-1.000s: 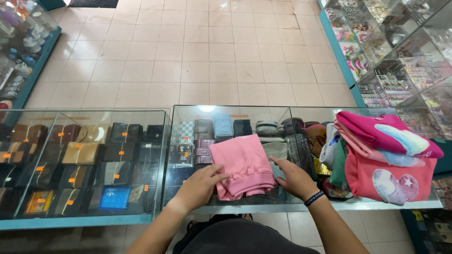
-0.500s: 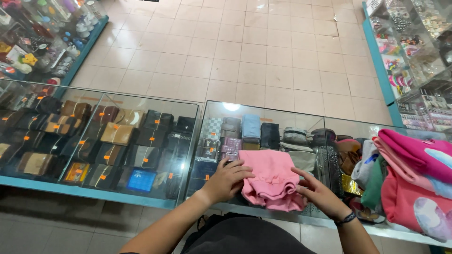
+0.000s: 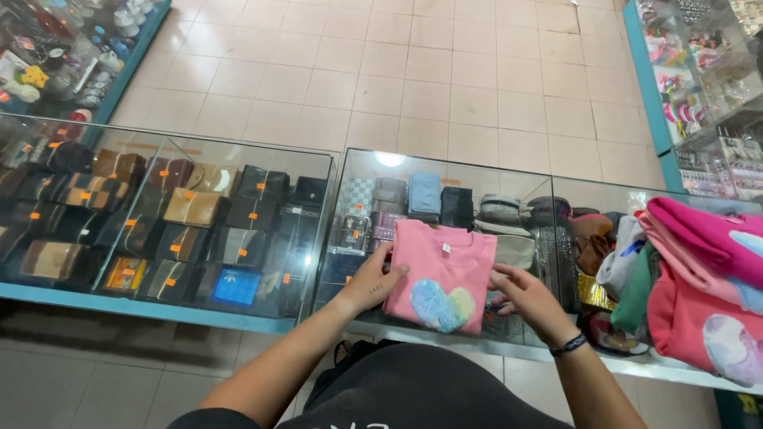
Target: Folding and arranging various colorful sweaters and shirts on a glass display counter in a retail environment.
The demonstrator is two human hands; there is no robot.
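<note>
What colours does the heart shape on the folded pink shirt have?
The heart shape is fluffy, blue on its left and yellow on its right, seen best in the head view.

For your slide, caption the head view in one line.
Both hands hold a folded pink shirt on a glass counter.

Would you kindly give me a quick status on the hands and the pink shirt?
Left hand and right hand grip folded pink shirt edges. Shirt flat on glass counter. Clothes pile beside, apart.
</note>
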